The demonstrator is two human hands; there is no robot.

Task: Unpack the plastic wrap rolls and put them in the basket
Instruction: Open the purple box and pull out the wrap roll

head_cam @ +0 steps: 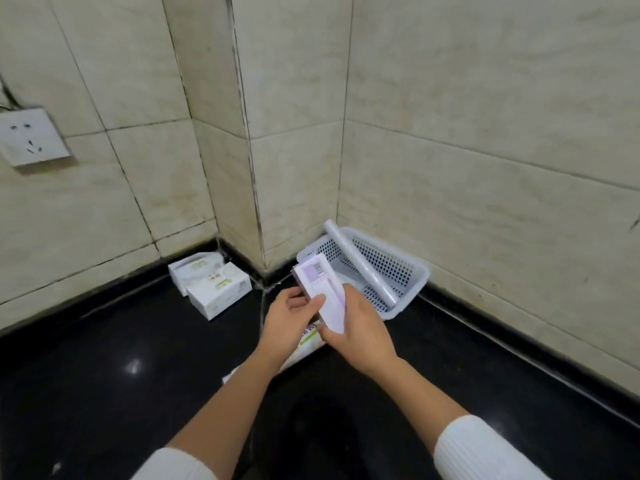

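Both-hand grip [320, 311] on wrap box [320, 289], lower end hidden, basket [412, 271] nearby

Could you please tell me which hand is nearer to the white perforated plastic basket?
The right hand; it sits just in front of the white perforated plastic basket, while the left hand is farther left, beyond the purple-and-white box both hold.
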